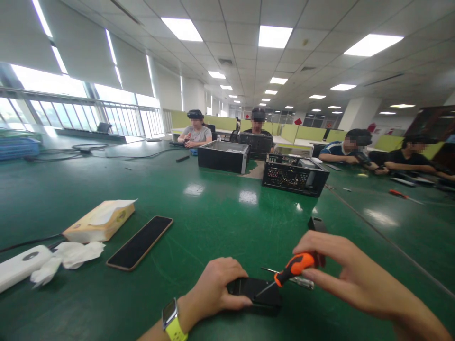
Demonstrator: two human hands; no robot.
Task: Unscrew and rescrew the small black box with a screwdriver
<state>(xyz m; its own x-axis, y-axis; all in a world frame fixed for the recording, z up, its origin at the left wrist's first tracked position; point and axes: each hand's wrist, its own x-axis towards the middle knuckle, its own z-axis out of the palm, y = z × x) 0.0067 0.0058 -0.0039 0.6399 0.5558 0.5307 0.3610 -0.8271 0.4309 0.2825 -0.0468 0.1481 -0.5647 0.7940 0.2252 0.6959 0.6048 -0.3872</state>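
My right hand point(344, 267) grips an orange and black screwdriver point(294, 269) by its handle. The shaft slants down to the left, its tip at the top face of a small black rectangular case point(266, 292). My left hand point(216, 284) is closed on the left end of that case, thumb along the near side. Just behind lies a second, thin screwdriver point(302, 282) with a clear handle, partly covered by the orange one. Beyond my right hand is another black part point(316, 223), partly hidden by the fingers.
To the left lie a smartphone point(140, 244), a tissue pack point(101, 220), crumpled tissue point(76, 255) and a white device point(23, 267). Two open computer cases point(223, 160) point(295, 177) stand farther back. A red screwdriver point(398, 193) lies at right. Several people sit around the green table point(199, 213).
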